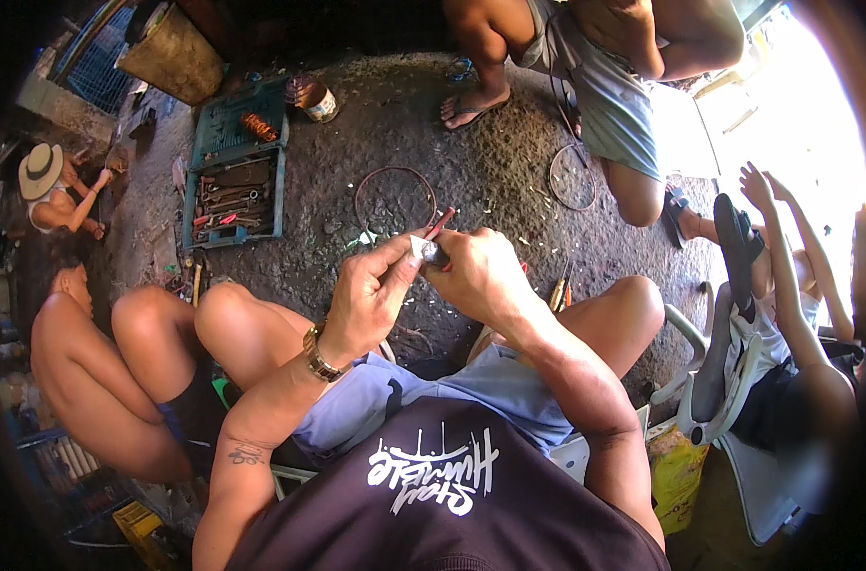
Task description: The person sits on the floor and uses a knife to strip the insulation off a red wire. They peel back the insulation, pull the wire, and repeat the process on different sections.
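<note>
Rough dark ground (423, 124), littered with small pale scraps, fills the centre of the frame.

- Left hand (371, 290), centre frame: fingers pinched on a small silvery piece (423, 249); gold wristwatch (319, 354) on the wrist.
- Right hand (481, 276), touching the left at the piece: closed around a red-handled tool (440, 226) whose handle sticks out toward the upper left of the hand.
- Wire ring (396, 198), on the ground just above the hands; second wire ring (573, 177), upper right of centre, beside a seated person's knee.
- Pliers (559, 290), on the ground just right of the right hand.
- Open green tool case (235, 162), upper left, holding assorted hand tools and a copper coil (259, 126).
- Tin can (319, 101), beside the case's upper right corner.
- Woven basket (171, 52), top left.
- Other persons: one crouched at lower left, one in a hat at far left, one seated at top centre, one at right with raised hands.
</note>
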Demonstrator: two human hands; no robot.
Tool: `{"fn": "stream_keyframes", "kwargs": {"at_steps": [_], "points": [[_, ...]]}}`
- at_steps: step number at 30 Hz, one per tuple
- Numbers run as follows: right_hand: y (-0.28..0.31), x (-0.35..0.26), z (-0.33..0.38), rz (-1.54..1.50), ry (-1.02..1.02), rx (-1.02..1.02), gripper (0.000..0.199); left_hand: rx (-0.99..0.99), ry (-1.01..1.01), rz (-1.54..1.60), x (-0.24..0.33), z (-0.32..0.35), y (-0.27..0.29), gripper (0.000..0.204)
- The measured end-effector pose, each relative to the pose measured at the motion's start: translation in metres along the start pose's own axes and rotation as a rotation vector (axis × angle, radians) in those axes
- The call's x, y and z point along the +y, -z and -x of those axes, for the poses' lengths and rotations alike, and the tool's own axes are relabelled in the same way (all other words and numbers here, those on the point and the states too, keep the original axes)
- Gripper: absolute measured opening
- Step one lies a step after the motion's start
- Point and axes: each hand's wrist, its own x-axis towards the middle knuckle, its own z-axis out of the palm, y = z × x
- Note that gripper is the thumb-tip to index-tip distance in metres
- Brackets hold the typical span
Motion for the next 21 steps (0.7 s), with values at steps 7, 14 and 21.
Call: {"fn": "stream_keyframes", "kwargs": {"at_steps": [7, 14, 21], "points": [[-0.002, -0.003, -0.004, 0.019, 0.010, 0.005, 0.022, -0.008, 0.123, 0.048, 0.003, 0.008, 0.009, 0.028], [-0.014, 0.023, -0.001, 0.002, 0.042, 0.050, 0.020, -0.010, 0.176, 0.243, -0.008, 0.011, 0.002, 0.031], [0.009, 0.062, -0.020, 0.186, -0.439, 0.032, 0.030, 0.023, 0.284, 0.256, -0.015, 0.014, 0.002, 0.027]]}}
